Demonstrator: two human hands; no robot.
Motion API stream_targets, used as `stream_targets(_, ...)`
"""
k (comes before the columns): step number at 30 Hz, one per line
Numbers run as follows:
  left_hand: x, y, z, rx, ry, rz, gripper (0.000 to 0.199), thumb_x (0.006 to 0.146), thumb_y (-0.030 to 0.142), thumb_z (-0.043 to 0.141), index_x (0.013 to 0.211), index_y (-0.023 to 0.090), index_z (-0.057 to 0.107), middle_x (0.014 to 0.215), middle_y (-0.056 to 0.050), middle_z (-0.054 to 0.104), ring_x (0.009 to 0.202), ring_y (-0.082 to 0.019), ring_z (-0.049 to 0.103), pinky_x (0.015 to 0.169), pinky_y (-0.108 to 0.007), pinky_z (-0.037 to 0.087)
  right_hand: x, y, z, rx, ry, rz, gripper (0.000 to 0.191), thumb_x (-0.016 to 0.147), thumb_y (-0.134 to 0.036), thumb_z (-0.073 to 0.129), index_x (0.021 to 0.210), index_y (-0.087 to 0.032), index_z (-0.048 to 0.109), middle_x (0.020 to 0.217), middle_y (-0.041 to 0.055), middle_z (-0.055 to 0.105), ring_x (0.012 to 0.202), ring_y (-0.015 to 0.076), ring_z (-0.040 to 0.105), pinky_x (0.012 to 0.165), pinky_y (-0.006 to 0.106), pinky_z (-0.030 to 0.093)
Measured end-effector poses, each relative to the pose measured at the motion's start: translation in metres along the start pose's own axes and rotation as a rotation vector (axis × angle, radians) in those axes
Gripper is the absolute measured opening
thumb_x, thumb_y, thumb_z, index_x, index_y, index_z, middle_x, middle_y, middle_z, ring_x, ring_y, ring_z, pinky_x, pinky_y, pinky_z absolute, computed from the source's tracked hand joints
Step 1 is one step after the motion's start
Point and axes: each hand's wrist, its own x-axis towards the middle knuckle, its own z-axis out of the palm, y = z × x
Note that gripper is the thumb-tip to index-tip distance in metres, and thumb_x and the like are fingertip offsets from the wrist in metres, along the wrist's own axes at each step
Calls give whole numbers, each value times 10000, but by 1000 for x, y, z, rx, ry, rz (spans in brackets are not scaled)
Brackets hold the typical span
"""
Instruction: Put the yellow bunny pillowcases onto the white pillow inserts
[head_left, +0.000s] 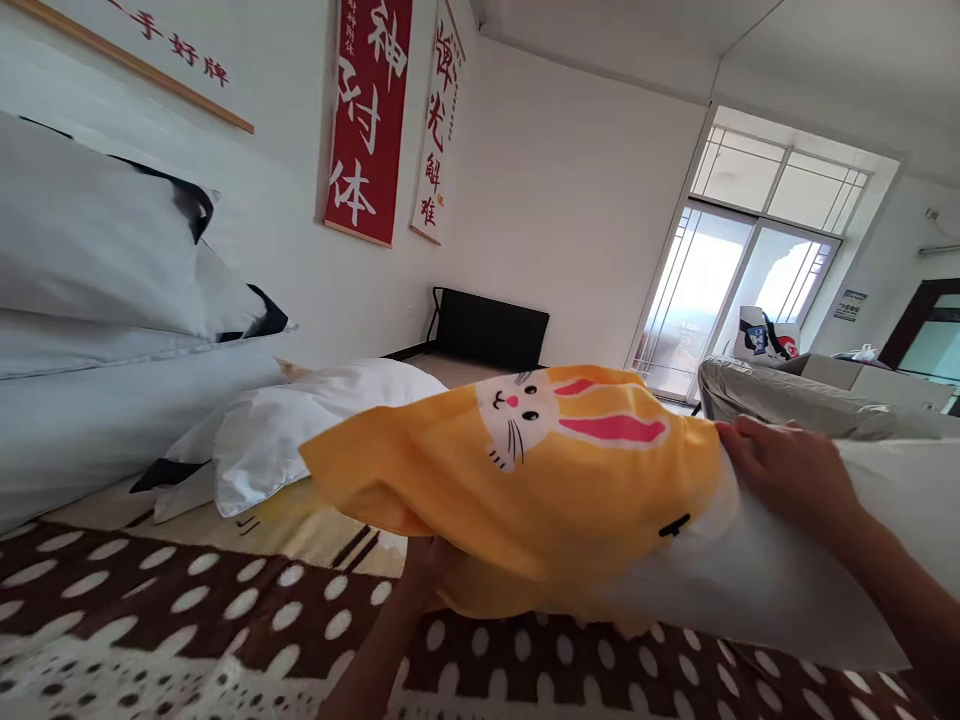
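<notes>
A yellow pillowcase (600, 500) with a white rabbit print is partly drawn over a white pillow (780, 570), which sticks out of it to the right. My right hand (787, 475) grips the pillowcase at its right end, with the fingers closed along the top where cloth and pillow meet. At the lower left, my left hand (433, 562) is closed on the pillowcase from beneath, its fingers mostly hidden by the cloth. The left corner of the case hangs loose and flat.
A brown blanket with white spots (247, 600) spreads below. White pillows (322, 410) with black corners lie and stack at left (90, 240). A plastic-wrapped mattress-like item (795, 400) and boxes (832, 370) stand at right. A black folded panel (491, 328) leans at the far wall.
</notes>
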Motion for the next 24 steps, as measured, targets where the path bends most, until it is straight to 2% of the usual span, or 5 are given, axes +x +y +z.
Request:
stream_targets(4, -5, -8, 9, -17, -85, 151, 567, 712, 653, 444, 891, 154, 646, 923, -138, 679, 945, -299, 605, 812, -398, 509, -6, 0, 26, 172, -184, -48, 477, 905, -512, 288, 657, -226, 577, 550, 22, 607, 522, 176, 540, 512, 264, 256)
stream_targets(8, -5, -14, 13, 46, -177, 304, 496, 768, 558, 467, 996, 160, 657, 1069, -137, 668, 1046, -321, 587, 862, -420, 503, 11, -20, 10, 335, 115, 29, 420, 889, -499, 352, 631, -212, 518, 529, 4, 554, 486, 147, 483, 507, 255, 290)
stream_targets(12, -7, -27, 16, 107, -110, 285, 489, 740, 530, 507, 1011, 152, 657, 1091, -143, 663, 1095, -356, 557, 922, -496, 461, 23, -78, -30, 511, 307, -233, 322, 910, -446, 389, 865, -197, 589, 785, 51, 651, 724, 185, 588, 647, 288, 404)
stream_targets(18, -13, -46, 18, 150, -41, 285, 471, 753, 495, 507, 1058, 159, 634, 1094, -136, 661, 1086, -337, 571, 906, -491, 484, 20, -163, -52, 534, 117, -626, 318, 923, -375, 451, 1164, -182, 526, 1017, 74, 644, 983, 211, 555, 906, 383, 371)
stream_targets(24, -16, -63, 15, 142, 44, 329, 481, 767, 530, 461, 1017, 153, 626, 1059, -166, 662, 1049, -343, 593, 848, -504, 516, 24, -178, -26, 516, 89, -644, 178, 930, -218, 423, 876, -189, 591, 761, 19, 605, 717, 153, 523, 672, 276, 371)
